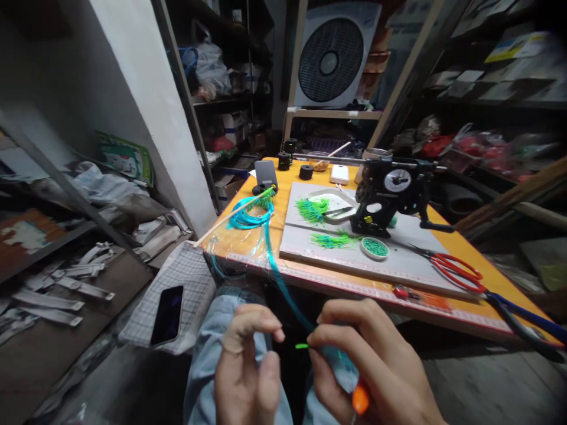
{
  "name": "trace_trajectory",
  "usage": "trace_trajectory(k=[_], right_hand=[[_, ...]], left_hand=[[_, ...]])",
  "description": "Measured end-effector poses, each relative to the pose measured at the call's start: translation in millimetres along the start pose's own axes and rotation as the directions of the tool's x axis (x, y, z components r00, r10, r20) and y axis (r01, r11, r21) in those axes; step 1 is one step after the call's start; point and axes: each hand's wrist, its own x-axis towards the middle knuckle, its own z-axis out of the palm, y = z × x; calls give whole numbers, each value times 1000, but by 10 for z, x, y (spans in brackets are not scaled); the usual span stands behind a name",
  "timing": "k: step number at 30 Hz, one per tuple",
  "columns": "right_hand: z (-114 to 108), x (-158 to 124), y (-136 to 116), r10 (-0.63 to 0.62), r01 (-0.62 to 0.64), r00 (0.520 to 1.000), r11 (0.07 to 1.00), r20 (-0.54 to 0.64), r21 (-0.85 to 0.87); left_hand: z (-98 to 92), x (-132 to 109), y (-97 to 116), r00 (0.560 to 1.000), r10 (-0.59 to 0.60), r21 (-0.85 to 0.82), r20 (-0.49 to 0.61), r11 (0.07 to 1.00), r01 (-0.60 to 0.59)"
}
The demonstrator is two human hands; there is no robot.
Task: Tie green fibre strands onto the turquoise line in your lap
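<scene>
My left hand (248,363) is raised above my lap, thumb and forefinger curved and apart, with nothing visible between them. My right hand (367,360) is closed beside it, its thumb and forefinger pinching a short bright green piece (302,346) that points toward the left hand. An orange-ended tool (360,399) also sits in the right hand; its kind is hidden. From a coil of turquoise strands (250,215) on the table, a turquoise bundle (278,274) hangs over the front edge and runs down to the right hand.
Green-and-blue fringed bunches (333,239) lie on a grey board (305,251) with a dish of green pellets (374,248) and a black cranked machine (385,192). Red-handled scissors (458,271) rest at the right. A phone (168,314) lies on checked cloth at the left.
</scene>
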Motion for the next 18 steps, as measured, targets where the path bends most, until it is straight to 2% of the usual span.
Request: trace_trajectory(k=[1, 3, 6, 8, 12, 18], right_hand=[[46, 109, -27, 25, -24, 1000, 998, -12, 54], [190, 339, -86, 69, -59, 996, 984, -58, 169], [516, 665, -176, 132, -99, 988, 937, -79, 334], [752, 838, -233, 158, -110, 984, 910, -89, 399], [1097, 1029, -298, 189, -134, 978, 893, -89, 429], [1235, 1064, -272, 242, -186, 965, 901, -97, 393]], left_hand=[[-55, 58, 21, 996, 47, -47, -79, 998, -50], [-170, 170, 69, 955, 124, -104, -271, 982, -157], [-307, 278, 131, 887, 135, -115, -443, 972, -205], [-363, 302, 149, 871, 112, -120, -479, 974, -192], [-437, 301, 121, 880, 86, -132, -467, 977, -166], [-506, 314, 30, 889, 81, -114, -451, 983, -147]])
